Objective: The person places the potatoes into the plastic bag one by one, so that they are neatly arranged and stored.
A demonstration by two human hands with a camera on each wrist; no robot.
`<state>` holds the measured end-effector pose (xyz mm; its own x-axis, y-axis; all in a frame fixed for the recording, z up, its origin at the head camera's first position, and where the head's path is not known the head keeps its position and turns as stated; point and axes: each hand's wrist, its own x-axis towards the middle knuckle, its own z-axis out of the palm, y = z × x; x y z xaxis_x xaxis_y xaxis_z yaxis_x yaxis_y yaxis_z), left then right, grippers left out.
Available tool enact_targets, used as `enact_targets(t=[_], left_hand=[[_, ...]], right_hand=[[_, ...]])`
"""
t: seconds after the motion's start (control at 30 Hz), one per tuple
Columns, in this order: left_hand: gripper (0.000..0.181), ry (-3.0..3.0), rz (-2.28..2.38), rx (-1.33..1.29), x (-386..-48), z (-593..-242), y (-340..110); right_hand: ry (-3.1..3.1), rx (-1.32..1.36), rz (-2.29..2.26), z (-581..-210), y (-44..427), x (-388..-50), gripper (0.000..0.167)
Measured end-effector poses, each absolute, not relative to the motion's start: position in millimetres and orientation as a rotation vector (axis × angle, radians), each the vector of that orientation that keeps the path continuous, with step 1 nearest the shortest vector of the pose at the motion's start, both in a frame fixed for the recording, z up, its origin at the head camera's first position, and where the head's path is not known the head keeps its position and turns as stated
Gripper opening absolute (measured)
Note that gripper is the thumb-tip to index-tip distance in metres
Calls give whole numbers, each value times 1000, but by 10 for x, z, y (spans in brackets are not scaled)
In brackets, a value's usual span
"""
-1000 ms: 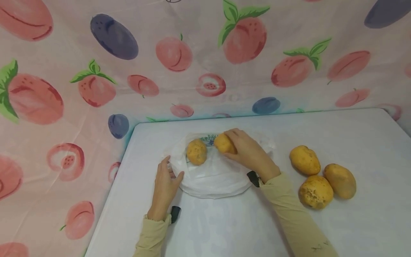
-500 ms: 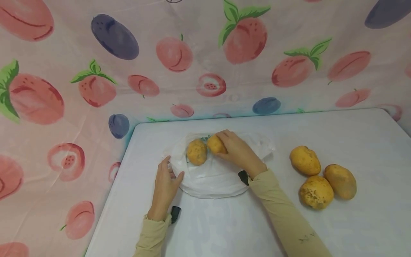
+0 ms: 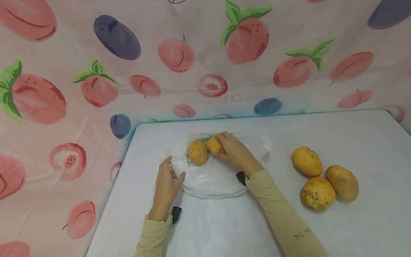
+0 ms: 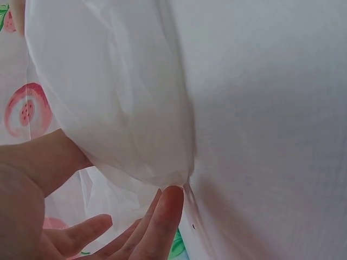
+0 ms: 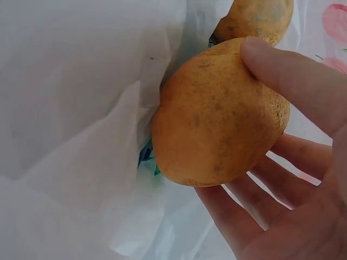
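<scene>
At the near edge of the view, a person's two beige sleeves (image 3: 282, 214) reach forward over a white table (image 3: 212, 228); a small black piece (image 3: 176, 215) sits at the left wrist, and another dark one (image 3: 241, 177) at the right; off to the right lies a pitted potato (image 3: 318, 194), with a duller potato (image 3: 342, 182) close against its right side and a smoother potato (image 3: 307, 161) just behind the pair.

Further in, the left hand (image 3: 167, 185) has its fingers spread and the thumb well apart; it pinches nothing, though in the left wrist view a fingertip touches the edge of a white plastic bag (image 3: 215, 184), which lies rumpled on the table; over the bag, the right hand (image 3: 236, 151) grips a held potato (image 3: 214, 146), thumb on one side and fingers on the other; just left of it a second potato (image 3: 198, 152) rests on the plastic; whether the two touch, or whether either is inside the bag's mouth, I cannot tell; a green and blue print (image 3: 206, 138) shows behind them.

Beyond the table's far edge hangs a pale pink cloth (image 3: 199, 21), patterned with peaches, leaves and dark blue fruit.
</scene>
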<state>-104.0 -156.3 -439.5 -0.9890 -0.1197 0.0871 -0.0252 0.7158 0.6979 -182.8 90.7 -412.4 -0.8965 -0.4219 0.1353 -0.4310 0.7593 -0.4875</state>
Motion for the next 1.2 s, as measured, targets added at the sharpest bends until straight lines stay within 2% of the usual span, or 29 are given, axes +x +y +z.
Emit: enact_targets(t=[0.73,1.2], left_hand=[[71,-2799,-1134,119,-1036,-4373,-1503],[75,-2825,-1137,141,-1033,-4370,-1543]], right_hand=[[-2976,602,856,-4177,968,-1810,65],[-2912,665,784,-3996,1082,-1705,64]])
